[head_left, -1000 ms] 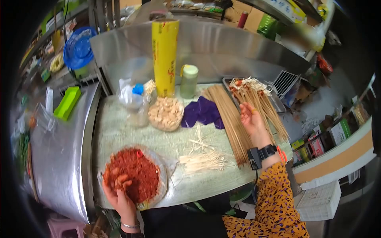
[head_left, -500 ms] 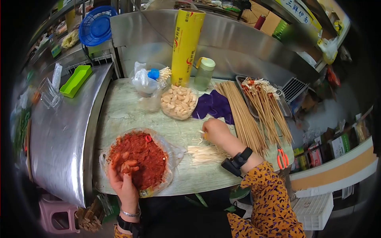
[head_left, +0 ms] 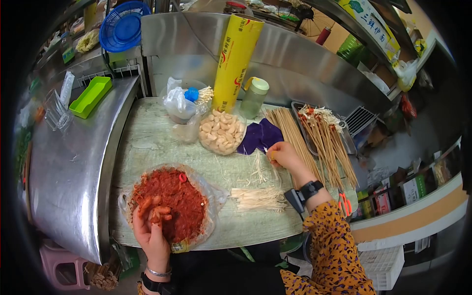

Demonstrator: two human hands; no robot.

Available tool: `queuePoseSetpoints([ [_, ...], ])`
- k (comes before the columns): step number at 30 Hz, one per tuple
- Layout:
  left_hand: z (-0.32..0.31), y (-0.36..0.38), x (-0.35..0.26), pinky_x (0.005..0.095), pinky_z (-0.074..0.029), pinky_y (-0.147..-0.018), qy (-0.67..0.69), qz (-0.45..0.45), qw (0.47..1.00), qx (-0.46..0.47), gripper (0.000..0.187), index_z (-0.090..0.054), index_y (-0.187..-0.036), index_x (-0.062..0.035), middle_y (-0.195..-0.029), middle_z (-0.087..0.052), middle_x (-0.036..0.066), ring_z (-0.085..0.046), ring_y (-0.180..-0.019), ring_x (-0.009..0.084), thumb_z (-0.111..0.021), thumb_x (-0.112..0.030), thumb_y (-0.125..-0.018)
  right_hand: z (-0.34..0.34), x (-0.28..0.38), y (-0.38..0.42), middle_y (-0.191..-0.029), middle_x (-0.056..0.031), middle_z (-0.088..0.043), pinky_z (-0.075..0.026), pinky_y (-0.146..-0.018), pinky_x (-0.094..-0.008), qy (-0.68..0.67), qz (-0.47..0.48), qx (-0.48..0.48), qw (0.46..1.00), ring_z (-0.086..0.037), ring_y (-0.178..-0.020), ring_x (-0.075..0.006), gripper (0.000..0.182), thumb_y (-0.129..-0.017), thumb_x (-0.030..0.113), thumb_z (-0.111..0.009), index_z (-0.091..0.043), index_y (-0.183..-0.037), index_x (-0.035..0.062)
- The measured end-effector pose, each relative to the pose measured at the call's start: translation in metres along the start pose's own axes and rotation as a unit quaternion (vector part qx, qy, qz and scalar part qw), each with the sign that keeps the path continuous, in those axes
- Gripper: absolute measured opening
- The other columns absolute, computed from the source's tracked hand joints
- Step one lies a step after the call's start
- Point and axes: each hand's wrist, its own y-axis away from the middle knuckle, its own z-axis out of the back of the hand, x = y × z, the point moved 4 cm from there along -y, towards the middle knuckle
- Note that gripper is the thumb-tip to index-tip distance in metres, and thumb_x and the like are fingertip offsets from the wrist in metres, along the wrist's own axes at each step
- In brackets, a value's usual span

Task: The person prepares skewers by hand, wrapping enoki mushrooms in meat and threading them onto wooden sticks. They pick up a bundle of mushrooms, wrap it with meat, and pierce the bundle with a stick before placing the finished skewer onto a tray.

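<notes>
My left hand (head_left: 151,227) is over the edge of a bag of red chopped paste (head_left: 184,199), its fingers curled and smeared red; what they hold, if anything, is hidden. My right hand (head_left: 282,156) is closed in a pinch beside the purple cloth (head_left: 260,135), with thin pale strands at its fingertips. Just left of it lie loose white strands (head_left: 258,169). Nearer me is a bundle of pale strips (head_left: 258,198). Peeled garlic cloves (head_left: 221,132) fill a clear container behind. Long wooden skewers (head_left: 295,140) lie to the right.
A yellow film roll (head_left: 238,64) and a green-lidded bottle (head_left: 255,98) stand at the back. A metal tray (head_left: 348,142) holds skewers with red and white tops. Orange-handled scissors (head_left: 344,204) lie at the right edge. A bagged bowl (head_left: 179,105) stands back left.
My right hand has moved right and slightly away, towards the skewers, uncovering the loose white strands. My left hand stays over the paste, fingers still curled. The view has shifted slightly.
</notes>
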Motion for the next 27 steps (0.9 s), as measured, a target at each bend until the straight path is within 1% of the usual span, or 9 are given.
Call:
queuePoseSetpoints([
  [3,0.0,-0.001,0.001,0.0277,-0.049,-0.075,0.001,0.005,1.0,0.001,0.042,-0.04,-0.127,0.002,-0.12,-0.052,0.016,-0.057,-0.094,0.0181,-0.05,-0.012,-0.088,-0.018,0.006,-0.016,-0.074,-0.0136,-0.066,-0.05,-0.062,-0.03,0.137,-0.031,-0.001,0.99,-0.064,-0.068,-0.0207,0.018,-0.069,0.014,-0.068,-0.065,-0.075,-0.0029],
  [5,0.001,-0.002,0.002,0.0276,-0.05,-0.075,0.006,0.01,1.0,0.004,0.04,-0.041,-0.125,0.0024,-0.118,-0.053,0.016,-0.058,-0.093,0.018,-0.05,-0.01,-0.088,-0.028,0.026,-0.015,-0.068,-0.0139,-0.063,-0.05,-0.062,-0.0332,0.398,0.037,-0.028,0.916,-0.062,-0.063,-0.0256,0.02,-0.071,0.018,-0.071,-0.063,-0.071,-0.0001],
  [9,0.002,-0.002,0.004,0.0272,-0.05,-0.074,0.002,0.023,1.0,0.001,0.038,-0.043,-0.124,0.0028,-0.117,-0.054,0.016,-0.058,-0.092,0.0176,-0.05,-0.008,-0.088,-0.04,0.02,-0.039,-0.066,-0.0178,-0.062,-0.05,-0.064,-0.0352,0.461,0.11,-0.036,0.88,-0.062,-0.065,-0.0317,0.027,-0.067,0.025,-0.074,-0.063,-0.07,-0.0004],
  [12,0.002,-0.005,0.002,0.0268,-0.049,-0.073,0.009,0.02,1.0,0.001,0.035,-0.045,-0.121,0.003,-0.116,-0.055,0.015,-0.058,-0.091,0.017,-0.049,-0.007,-0.088,-0.038,0.025,-0.038,-0.068,-0.0154,-0.062,-0.049,-0.062,-0.0317,0.464,0.055,0.01,0.884,-0.063,-0.065,-0.0244,0.025,-0.065,0.022,-0.075,-0.064,-0.073,0.0012],
  [15,0.003,-0.003,0.0,0.026,-0.049,-0.072,0.004,0.017,1.0,0.002,0.032,-0.048,-0.118,0.0031,-0.116,-0.055,0.014,-0.058,-0.089,0.0162,-0.05,-0.007,-0.088,-0.016,0.045,-0.009,-0.077,-0.0175,-0.064,-0.05,-0.065,-0.0313,0.33,0.066,0.068,0.939,-0.064,-0.069,-0.0255,0.022,-0.066,0.012,-0.069,-0.064,-0.079,-0.0046],
  [17,0.003,-0.004,0.002,0.0262,-0.049,-0.071,-0.008,0.033,0.999,0.009,0.03,-0.05,-0.116,0.0028,-0.115,-0.056,0.013,-0.058,-0.089,0.0158,-0.05,-0.008,-0.088,0.001,0.054,0.013,-0.071,-0.0089,-0.063,-0.047,-0.059,-0.0243,0.047,0.095,0.128,0.986,-0.06,-0.064,-0.0137,0.012,-0.073,0.004,-0.065,-0.062,-0.082,-0.0024],
  [20,-0.001,-0.004,0.001,0.0264,-0.049,-0.071,0.006,0.041,0.999,-0.001,0.03,-0.051,-0.115,0.0026,-0.115,-0.056,0.012,-0.058,-0.088,0.0153,-0.05,-0.009,-0.087,0.02,0.082,0.049,-0.072,-0.0045,-0.061,-0.044,-0.057,-0.0202,0.009,0.144,0.163,0.976,-0.057,-0.064,-0.0082,0.01,-0.079,0.0,-0.062,-0.061,-0.088,-0.0009],
  [23,0.001,-0.004,0.002,0.0268,-0.049,-0.072,-0.005,0.025,1.0,0.014,0.032,-0.049,-0.118,0.0017,-0.116,-0.055,0.012,-0.058,-0.088,0.0147,-0.051,-0.007,-0.087,0.032,0.1,0.078,-0.073,-0.0046,-0.063,-0.044,-0.058,-0.0199,-0.009,0.125,0.116,0.985,-0.057,-0.064,-0.0084,0.008,-0.079,0.002,-0.064,-0.061,-0.087,-0.0003],
  [27,-0.001,-0.002,-0.003,0.0269,-0.049,-0.075,0.023,0.033,0.999,-0.017,0.031,-0.054,-0.113,0.0033,-0.107,-0.058,0.011,-0.058,-0.089,0.016,-0.052,0.0,-0.083,0.021,0.113,0.106,-0.073,-0.0036,-0.064,-0.044,-0.06,-0.0196,-0.025,0.181,0.165,0.969,-0.057,-0.067,-0.0068,0.007,-0.079,0.005,-0.066,-0.062,-0.084,0.001],
])
